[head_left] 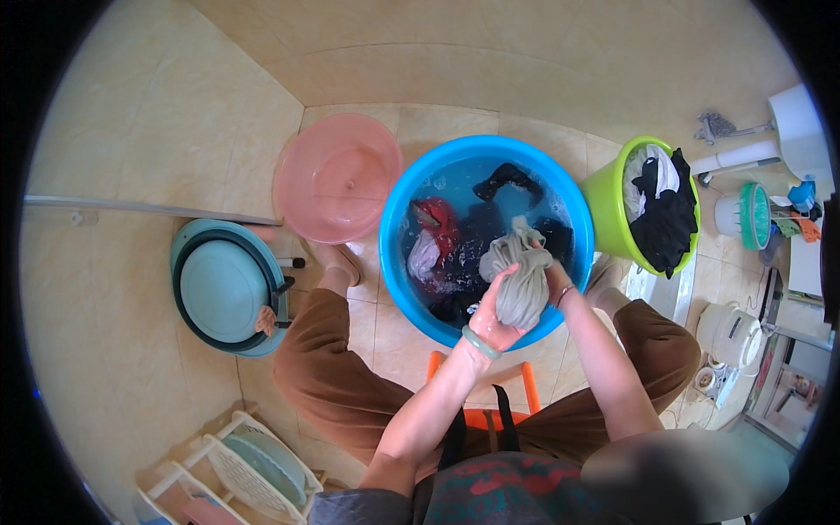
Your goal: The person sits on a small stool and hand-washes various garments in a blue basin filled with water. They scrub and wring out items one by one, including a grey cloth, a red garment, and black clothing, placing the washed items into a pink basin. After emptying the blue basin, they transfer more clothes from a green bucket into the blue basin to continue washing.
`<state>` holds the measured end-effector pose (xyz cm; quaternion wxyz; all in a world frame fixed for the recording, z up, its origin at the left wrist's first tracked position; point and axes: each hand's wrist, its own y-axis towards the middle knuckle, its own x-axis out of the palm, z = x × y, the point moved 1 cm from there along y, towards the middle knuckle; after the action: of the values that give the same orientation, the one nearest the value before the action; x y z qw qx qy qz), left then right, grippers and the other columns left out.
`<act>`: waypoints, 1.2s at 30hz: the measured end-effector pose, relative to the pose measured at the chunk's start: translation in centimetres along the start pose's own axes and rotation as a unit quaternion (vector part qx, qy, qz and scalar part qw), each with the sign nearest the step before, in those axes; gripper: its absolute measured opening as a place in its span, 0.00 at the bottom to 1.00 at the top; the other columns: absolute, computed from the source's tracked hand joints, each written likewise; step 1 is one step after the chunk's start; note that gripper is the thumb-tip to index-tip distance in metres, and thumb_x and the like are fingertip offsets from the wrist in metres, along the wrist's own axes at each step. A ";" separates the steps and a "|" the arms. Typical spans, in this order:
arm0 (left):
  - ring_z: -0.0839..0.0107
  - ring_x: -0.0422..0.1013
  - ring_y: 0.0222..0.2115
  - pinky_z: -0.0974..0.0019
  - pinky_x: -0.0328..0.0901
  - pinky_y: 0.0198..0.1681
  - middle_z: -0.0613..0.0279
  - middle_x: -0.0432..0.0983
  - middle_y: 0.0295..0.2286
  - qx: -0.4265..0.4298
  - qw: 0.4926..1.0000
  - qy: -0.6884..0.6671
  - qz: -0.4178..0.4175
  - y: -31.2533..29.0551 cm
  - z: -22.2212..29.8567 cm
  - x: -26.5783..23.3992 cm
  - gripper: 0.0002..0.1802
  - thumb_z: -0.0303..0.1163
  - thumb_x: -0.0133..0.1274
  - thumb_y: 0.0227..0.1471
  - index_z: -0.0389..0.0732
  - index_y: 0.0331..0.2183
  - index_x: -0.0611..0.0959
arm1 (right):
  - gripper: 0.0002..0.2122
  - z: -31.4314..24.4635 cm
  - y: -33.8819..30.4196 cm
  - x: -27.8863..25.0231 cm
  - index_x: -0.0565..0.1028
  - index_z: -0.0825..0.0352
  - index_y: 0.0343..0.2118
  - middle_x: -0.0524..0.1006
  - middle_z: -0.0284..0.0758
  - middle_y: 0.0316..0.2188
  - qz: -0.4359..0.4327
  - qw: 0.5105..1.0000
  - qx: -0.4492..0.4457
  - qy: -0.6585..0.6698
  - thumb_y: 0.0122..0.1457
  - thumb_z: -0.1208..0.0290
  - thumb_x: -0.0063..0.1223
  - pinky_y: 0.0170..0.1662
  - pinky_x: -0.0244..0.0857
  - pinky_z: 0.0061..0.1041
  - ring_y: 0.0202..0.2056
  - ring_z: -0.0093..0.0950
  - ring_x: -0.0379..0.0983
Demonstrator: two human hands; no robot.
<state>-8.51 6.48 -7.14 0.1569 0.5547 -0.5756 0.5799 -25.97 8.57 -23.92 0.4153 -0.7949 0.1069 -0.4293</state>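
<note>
A bunched wet grey cloth [518, 284] is held over the near right part of a blue basin [395, 293]. My left hand [494, 322], with a pale bangle at its wrist, cups the cloth from the near left side. Against the cloth's right side is my right hand [556, 278], its fingers partly hidden by the folds. Soaking in the basin's water are a red garment [437, 223], a whitish one [423, 255] and dark clothes, among them a black piece [507, 181] near the far rim.
A pink basin [337, 140] sits at the far left, a green bucket [604, 191] of black and white clothes at the right. Collapsible teal basins [219, 289] lean on the left wall. A slatted rack [254, 455] stands near left, a white tub [731, 335] right.
</note>
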 end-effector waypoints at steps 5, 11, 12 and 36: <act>0.70 0.73 0.32 0.64 0.66 0.33 0.65 0.77 0.35 0.025 0.997 -0.010 0.074 -2.8 -2.4 1.4 0.16 0.46 0.45 0.54 0.48 0.39 0.78 | 0.25 1.6 -2.2 6.1 0.73 0.60 0.43 0.77 0.34 0.38 -0.085 0.988 -0.023 0.127 0.55 0.41 0.45 0.45 0.68 0.34 0.40 0.32 0.74; 0.65 0.71 0.37 0.46 0.64 0.44 0.64 0.75 0.37 0.001 0.995 0.001 0.102 -4.8 -3.8 -2.1 0.16 0.43 0.44 0.54 0.49 0.42 0.76 | 0.16 -3.6 0.2 6.7 0.75 0.67 0.40 0.79 0.36 0.34 -0.053 0.994 -0.008 0.094 0.57 0.59 0.51 0.39 0.71 0.32 0.33 0.31 0.76; 0.65 0.71 0.38 0.45 0.63 0.46 0.64 0.75 0.37 0.002 0.992 0.026 0.120 -5.1 -3.8 -2.3 0.17 0.43 0.44 0.53 0.48 0.43 0.75 | 0.13 -4.5 0.2 6.8 0.75 0.67 0.40 0.78 0.36 0.33 -0.062 0.995 0.001 0.078 0.56 0.63 0.53 0.39 0.71 0.31 0.34 0.31 0.76; 0.63 0.67 0.46 0.60 0.64 0.47 0.54 0.70 0.46 0.108 0.991 -0.044 -0.067 0.7 1.4 -1.3 0.23 0.42 0.43 0.57 0.39 0.50 0.70 | 0.06 -2.9 -17.3 17.0 0.78 0.62 0.26 0.75 0.28 0.35 0.018 0.442 -0.488 -0.753 0.50 0.67 0.56 0.57 0.47 0.41 0.50 0.32 0.64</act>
<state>-8.03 5.70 -8.98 0.1093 0.6305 -0.4775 0.6021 -21.08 8.91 0.02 -0.1159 -0.8750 -0.0414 0.4682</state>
